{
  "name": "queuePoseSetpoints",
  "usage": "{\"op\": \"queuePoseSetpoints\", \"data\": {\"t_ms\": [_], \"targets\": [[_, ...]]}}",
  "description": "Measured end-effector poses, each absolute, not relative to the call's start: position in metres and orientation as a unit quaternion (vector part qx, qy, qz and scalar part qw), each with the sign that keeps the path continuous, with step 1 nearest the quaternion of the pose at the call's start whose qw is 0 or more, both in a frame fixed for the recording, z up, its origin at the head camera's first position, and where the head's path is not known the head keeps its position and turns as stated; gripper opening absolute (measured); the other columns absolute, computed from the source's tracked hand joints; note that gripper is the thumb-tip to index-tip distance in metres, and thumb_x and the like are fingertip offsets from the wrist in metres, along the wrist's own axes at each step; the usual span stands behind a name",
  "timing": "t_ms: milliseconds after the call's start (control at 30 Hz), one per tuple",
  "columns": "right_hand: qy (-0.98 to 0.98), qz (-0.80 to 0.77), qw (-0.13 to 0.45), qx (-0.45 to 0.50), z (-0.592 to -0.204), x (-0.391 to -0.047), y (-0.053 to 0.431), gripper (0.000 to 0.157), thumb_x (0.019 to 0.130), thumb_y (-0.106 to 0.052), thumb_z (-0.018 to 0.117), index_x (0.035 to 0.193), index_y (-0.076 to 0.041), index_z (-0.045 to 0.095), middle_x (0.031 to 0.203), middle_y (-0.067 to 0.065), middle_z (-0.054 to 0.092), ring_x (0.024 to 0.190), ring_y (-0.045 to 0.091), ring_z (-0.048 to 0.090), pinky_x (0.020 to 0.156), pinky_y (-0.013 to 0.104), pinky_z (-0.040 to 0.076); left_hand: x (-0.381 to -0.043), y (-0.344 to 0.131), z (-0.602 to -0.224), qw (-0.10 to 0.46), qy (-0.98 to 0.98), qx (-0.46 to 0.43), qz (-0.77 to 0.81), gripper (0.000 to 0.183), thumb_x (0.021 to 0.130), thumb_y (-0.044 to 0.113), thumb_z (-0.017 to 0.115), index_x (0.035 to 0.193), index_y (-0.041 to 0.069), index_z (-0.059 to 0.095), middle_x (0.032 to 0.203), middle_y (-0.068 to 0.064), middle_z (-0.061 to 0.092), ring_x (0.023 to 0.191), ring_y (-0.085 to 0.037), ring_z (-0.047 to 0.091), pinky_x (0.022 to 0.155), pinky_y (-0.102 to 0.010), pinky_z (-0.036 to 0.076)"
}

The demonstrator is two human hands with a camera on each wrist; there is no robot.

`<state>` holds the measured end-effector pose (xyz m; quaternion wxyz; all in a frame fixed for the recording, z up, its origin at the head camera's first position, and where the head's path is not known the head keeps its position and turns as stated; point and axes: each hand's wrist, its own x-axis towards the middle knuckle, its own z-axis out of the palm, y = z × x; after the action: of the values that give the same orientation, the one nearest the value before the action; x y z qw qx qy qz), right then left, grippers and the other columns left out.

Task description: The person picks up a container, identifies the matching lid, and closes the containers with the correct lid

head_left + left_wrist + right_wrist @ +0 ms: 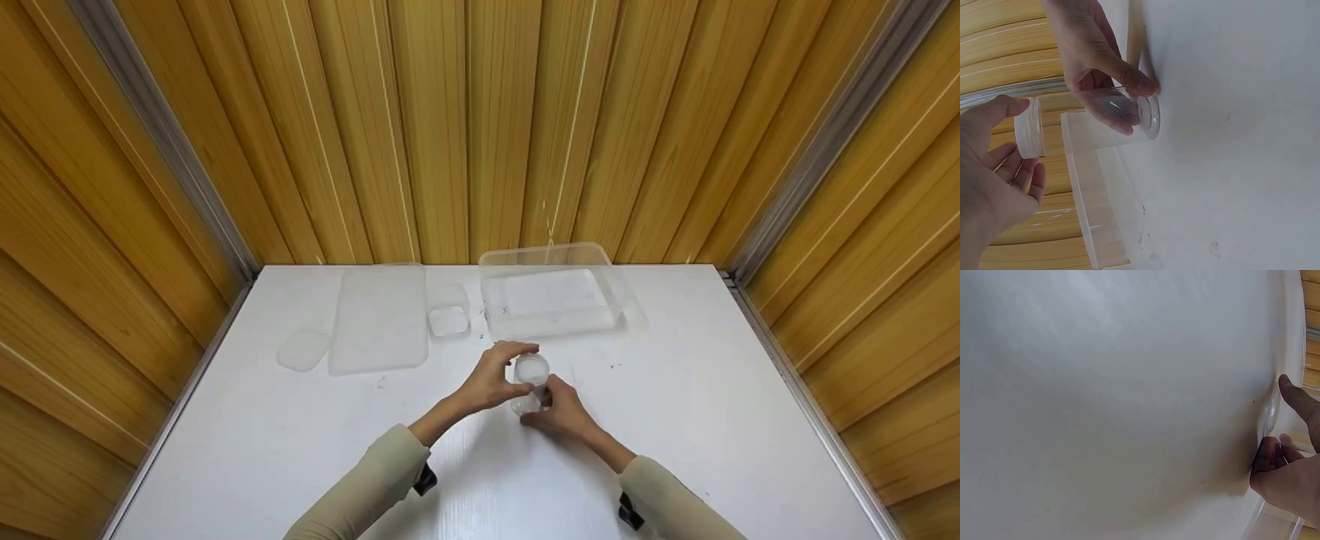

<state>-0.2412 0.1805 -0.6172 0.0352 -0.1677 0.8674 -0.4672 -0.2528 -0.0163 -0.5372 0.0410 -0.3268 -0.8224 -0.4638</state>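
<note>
Pinching the lid [1028,134] of an upright, clear cylindrical jar [1085,130] between thumb and fingers of the left hand [487,381]; gripping it low between those of the right hand [568,414].

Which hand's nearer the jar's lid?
Left. The left hand pinches the lid at its rim; the right hand is farther down, gripping the clear jar near its base.

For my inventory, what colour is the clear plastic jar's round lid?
The round lid is white, best seen in the left wrist view.
</note>
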Motion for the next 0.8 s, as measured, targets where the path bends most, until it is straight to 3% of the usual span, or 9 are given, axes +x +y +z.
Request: {"op": "queuePoseSetpoints", "data": {"t_ms": [133, 233, 367, 533, 800], "targets": [[0.863, -0.472, 0.036, -0.176, -0.619, -0.241, 0.181, 0.061, 0.074, -0.010, 0.090, 0.122, 0.007, 0.057, 0.112, 0.023, 0.067, 0.097, 0.032, 0.068, 0.083, 0.037, 0.059, -0.252, -0.015, -0.538, 0.050, -0.832, -0.322, -0.450, 0.061, 0.077, 0.004, 0.085, 0.134, -0.002, 0.062, 0.135, -0.016, 0.066, 0.124, -0.034, 0.058, 0.105, -0.050, 0.049], [0.863, -0.474, 0.031, -0.173, -0.619, -0.241, 0.182, 0.060, 0.073, -0.010, 0.091, 0.121, 0.008, 0.058, 0.110, 0.020, 0.067, 0.096, 0.029, 0.067, 0.081, 0.032, 0.057, -0.252, -0.013, -0.540, 0.058, -0.846, -0.297, -0.438, 0.068, 0.076, 0.013, 0.089, 0.135, 0.000, 0.060, 0.137, -0.016, 0.061, 0.128, -0.034, 0.053, 0.110, -0.052, 0.044], [0.864, -0.475, 0.017, -0.166, -0.619, -0.242, 0.183, 0.059, 0.071, -0.010, 0.092, 0.117, 0.007, 0.060, 0.103, 0.015, 0.066, 0.089, 0.020, 0.060, 0.076, 0.024, 0.049, -0.254, -0.008, -0.543, 0.072, -0.860, -0.259, -0.433, 0.078, 0.070, 0.026, 0.095, 0.134, 0.001, 0.058, 0.129, -0.017, 0.060, 0.121, -0.033, 0.054, 0.104, -0.048, 0.046], [0.870, -0.466, 0.009, -0.160, -0.619, -0.243, 0.182, 0.056, 0.069, -0.010, 0.093, 0.113, 0.005, 0.062, 0.095, 0.010, 0.062, 0.083, 0.015, 0.052, 0.072, 0.022, 0.043, -0.254, -0.004, -0.547, 0.075, -0.856, -0.244, -0.450, 0.074, 0.067, 0.026, 0.096, 0.125, 0.000, 0.059, 0.117, -0.016, 0.061, 0.110, -0.030, 0.055, 0.096, -0.037, 0.045], [0.871, -0.463, 0.019, -0.163, -0.621, -0.243, 0.179, 0.055, 0.071, -0.011, 0.092, 0.113, 0.006, 0.059, 0.101, 0.016, 0.066, 0.087, 0.019, 0.058, 0.075, 0.022, 0.048, -0.251, -0.005, -0.548, 0.068, -0.848, -0.237, -0.468, 0.061, 0.070, 0.023, 0.094, 0.117, 0.002, 0.062, 0.115, -0.014, 0.062, 0.108, -0.028, 0.054, 0.096, -0.034, 0.043]]}}
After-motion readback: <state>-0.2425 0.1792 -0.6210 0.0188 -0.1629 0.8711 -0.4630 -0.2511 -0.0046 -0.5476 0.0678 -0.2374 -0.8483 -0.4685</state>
